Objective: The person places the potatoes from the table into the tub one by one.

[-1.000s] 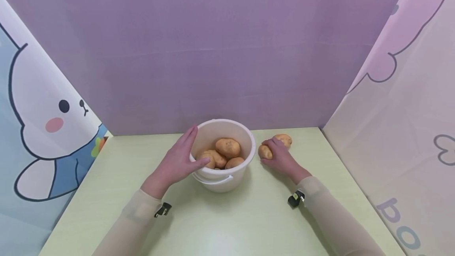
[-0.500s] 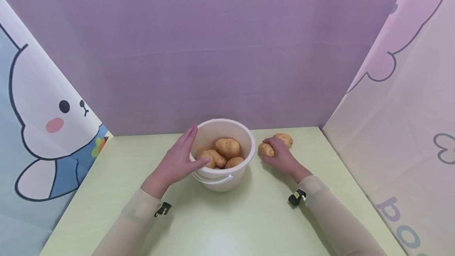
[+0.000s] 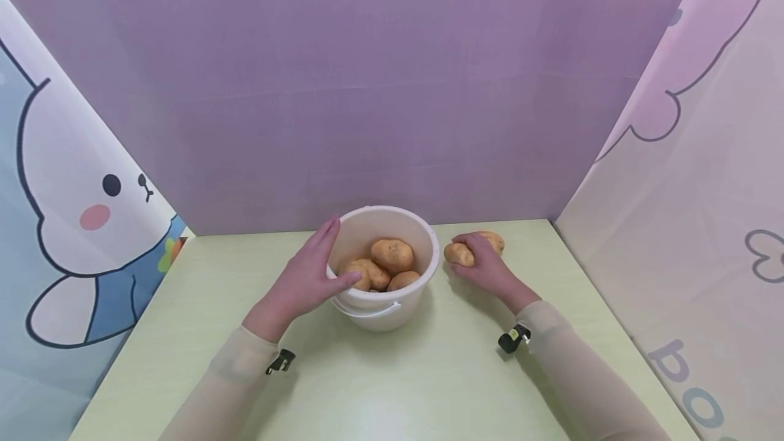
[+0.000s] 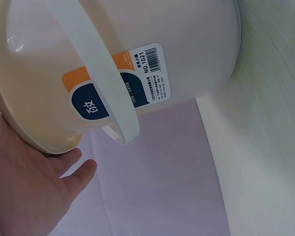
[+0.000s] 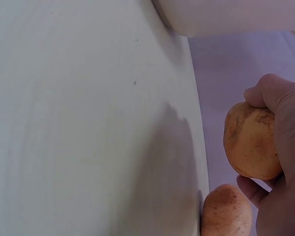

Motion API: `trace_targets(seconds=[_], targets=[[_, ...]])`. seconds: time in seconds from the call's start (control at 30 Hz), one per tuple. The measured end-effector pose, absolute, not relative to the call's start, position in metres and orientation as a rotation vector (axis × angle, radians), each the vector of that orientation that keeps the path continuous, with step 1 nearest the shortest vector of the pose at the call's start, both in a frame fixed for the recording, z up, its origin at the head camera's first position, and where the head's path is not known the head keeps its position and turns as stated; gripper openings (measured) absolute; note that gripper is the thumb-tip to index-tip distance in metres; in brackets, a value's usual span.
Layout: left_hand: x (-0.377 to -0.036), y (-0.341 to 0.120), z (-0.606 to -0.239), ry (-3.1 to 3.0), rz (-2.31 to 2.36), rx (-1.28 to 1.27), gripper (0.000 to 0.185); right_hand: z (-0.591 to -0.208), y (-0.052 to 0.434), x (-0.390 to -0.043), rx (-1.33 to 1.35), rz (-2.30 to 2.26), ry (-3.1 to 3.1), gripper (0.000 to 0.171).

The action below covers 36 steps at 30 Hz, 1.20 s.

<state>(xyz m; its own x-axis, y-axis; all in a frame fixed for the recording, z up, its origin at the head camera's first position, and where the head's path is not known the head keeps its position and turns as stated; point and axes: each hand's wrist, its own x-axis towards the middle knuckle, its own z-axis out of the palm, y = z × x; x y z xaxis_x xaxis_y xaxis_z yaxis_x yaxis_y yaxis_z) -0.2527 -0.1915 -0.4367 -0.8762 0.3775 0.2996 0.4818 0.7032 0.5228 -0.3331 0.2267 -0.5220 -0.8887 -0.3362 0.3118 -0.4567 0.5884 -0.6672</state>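
Note:
My left hand (image 3: 306,271) rests against the left side of a white bucket (image 3: 382,315), fingers straight along its side and thumb over the front rim. Several potatoes (image 3: 392,254) lie inside the bucket. In the left wrist view, the bucket's handle (image 4: 101,69) hangs down across a label. Right of the bucket, my right hand (image 3: 486,267) grips a potato (image 3: 459,254) between thumb and fingers. The right wrist view shows this potato (image 5: 251,142) apart from the table, above its shadow. Another potato (image 3: 493,241) lies just behind that hand, partly hidden by it.
A pale green table (image 3: 392,386) bears everything. A purple cloth wall (image 3: 392,87) rises right behind the bucket. Printed panels stand at the left (image 3: 92,189) and right (image 3: 704,223) sides. Each wrist wears a small black camera (image 3: 514,337).
My right hand has raised its potato slightly and shifted a little upward in the view. My left hand and the bucket stay where they were.

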Motion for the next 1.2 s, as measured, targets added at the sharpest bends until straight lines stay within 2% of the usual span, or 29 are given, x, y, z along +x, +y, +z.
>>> trace_targets(seconds=[0.6,1.2], targets=[[-0.251,-0.192,-0.436,-2.748,-0.915,-0.688,0.112,-0.49,0.23,-0.327,0.683,1.126,-2.643,0.056],[-0.251,-0.192,-0.436,-2.748,-0.915,-0.685,0.114,-0.457,0.23,-0.321,0.728,1.277,-2.602,0.051]])
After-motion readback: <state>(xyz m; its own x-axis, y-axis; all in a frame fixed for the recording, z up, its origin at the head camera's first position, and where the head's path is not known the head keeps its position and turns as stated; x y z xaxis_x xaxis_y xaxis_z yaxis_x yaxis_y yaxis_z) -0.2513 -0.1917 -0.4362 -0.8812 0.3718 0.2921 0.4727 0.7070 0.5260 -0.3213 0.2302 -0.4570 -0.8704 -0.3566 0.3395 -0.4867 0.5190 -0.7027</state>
